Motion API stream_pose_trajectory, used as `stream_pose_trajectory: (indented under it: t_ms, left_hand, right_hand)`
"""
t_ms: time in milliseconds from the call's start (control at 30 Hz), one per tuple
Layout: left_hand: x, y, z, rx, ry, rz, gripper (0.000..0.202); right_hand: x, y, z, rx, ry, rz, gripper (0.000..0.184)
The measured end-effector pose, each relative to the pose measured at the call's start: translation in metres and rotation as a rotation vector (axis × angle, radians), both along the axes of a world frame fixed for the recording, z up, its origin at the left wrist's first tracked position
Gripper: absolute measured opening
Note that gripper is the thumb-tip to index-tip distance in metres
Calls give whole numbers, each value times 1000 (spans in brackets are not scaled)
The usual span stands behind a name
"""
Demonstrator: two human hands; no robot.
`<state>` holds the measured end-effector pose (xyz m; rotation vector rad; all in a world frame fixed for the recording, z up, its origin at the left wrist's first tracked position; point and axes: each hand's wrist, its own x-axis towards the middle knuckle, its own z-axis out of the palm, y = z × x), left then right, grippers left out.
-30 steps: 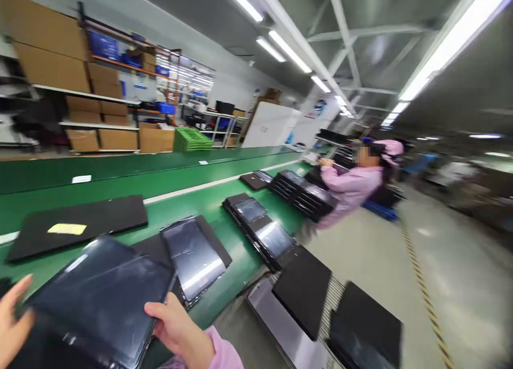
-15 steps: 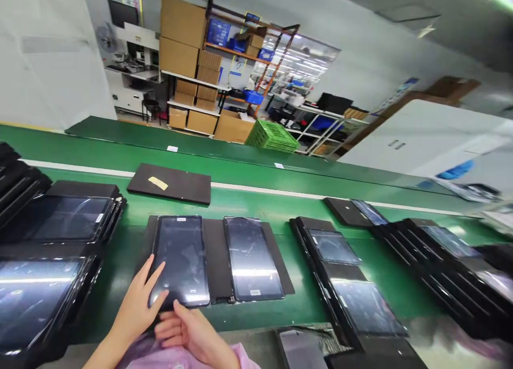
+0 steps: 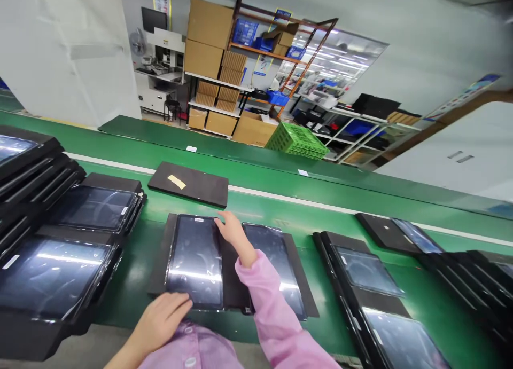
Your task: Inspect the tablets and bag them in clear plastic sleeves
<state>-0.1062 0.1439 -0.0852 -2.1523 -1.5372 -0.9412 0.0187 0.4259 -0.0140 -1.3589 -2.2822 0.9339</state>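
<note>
Two dark tablet screens lie upright side by side on a black foam tray on the green bench. My left hand is at the lower left corner of the left tablet screen, its fingers together and bent over the edge. At the upper right corner of that same screen is my right hand, thumb and fingers closed on the edge. The right forearm in its pink sleeve crosses over the right tablet screen and hides part of it. Black foam shows between the two screens.
Stacked foam trays with screens stand on the left. More foam trays with screens lie on the right. A black foam slab with a strip of tape sits behind. A green bench runs across; a green crate stands beyond.
My right hand has moved from near my body up and forward to the screen's top right corner. My left hand has slid down to its lower left corner. The view has turned slightly left.
</note>
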Motion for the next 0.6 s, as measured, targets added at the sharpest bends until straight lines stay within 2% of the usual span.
stream_pose_trajectory:
  t_ms: [67,200,300,367,400,467,533,600]
  left_hand:
    - [5,-7,3,-5,35,-86,32]
    - [7,-11,8,-44,61,-90,34]
    - [4,-10,8,-42,45,-74,30]
    - [3,-10,8,-51,44,-46,29]
    - [2,-10,7,-52,53,-32,30]
    - [1,-11,6,-40,78,-14,30]
    - [0,-10,5,-2,83,-17,31]
    - [0,-8,5,21,60,-28,33]
  right_hand:
    - [-11,14,-8,-2,-38,57,17]
    - [-9,17,-14,28,-42,149,13]
    - [1,-6,-8,60,-16,195,16]
    - [13,-31,0,29,19,288,14]
    - [22,-44,5,-19,45,360,13]
    - [47,-67,17,-265,167,535,16]
    - [79,-81,29,-542,318,617,25]
    - [111,-85,41,-701,486,687,30]
